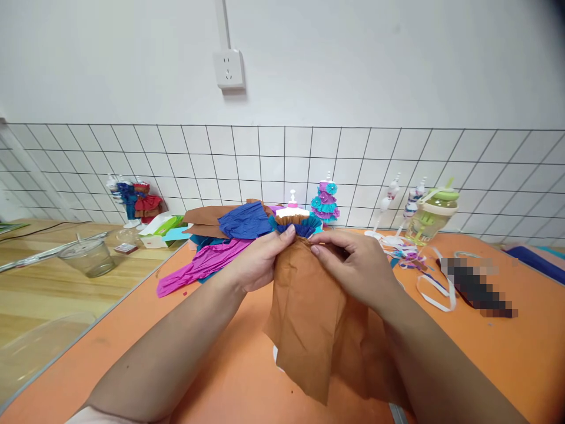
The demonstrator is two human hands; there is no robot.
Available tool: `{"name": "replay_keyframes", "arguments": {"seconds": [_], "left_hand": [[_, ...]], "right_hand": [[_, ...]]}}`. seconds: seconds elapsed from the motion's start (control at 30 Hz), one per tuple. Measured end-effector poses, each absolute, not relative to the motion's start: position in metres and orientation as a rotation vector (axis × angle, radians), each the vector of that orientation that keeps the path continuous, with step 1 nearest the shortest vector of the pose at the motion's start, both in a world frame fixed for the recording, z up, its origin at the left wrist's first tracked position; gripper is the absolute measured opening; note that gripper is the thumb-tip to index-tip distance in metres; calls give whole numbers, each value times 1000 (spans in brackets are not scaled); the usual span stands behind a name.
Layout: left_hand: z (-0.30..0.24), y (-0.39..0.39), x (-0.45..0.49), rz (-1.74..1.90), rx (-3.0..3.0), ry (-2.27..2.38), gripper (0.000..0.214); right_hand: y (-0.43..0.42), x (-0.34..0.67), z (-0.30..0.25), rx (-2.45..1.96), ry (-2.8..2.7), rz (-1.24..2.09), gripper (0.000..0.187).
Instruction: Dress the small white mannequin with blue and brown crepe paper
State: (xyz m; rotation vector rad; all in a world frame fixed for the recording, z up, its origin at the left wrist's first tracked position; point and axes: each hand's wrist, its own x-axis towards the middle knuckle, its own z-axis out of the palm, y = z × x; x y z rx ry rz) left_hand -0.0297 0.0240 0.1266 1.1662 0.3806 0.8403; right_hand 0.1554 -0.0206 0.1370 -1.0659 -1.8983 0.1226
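My left hand [260, 259] and my right hand [353, 262] both pinch the top of a brown crepe paper sheet [309, 318], which hangs down over the orange table [507, 353]. The paper is gathered under a small white mannequin stand [292, 209] that wears blue and brown ruffles [296, 224]. My fingers are closed on the brown paper just below those ruffles. The stand's base is hidden behind the sheet.
Blue [245, 221], magenta [198, 265] and brown crepe sheets lie behind my left hand. A finished purple and teal paper dress [325, 203] stands by the tiled wall. A green-lidded bottle [430, 218], ribbons [435, 288], a plastic cup [88, 256] and a tissue box [159, 229] sit around.
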Motion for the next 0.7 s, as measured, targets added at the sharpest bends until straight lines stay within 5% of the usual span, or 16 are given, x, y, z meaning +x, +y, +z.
{"name": "replay_keyframes", "arguments": {"seconds": [0.7], "left_hand": [[122, 29, -34, 738, 1210, 343, 37]], "right_hand": [[-39, 150, 147, -1098, -1958, 71, 22]]}}
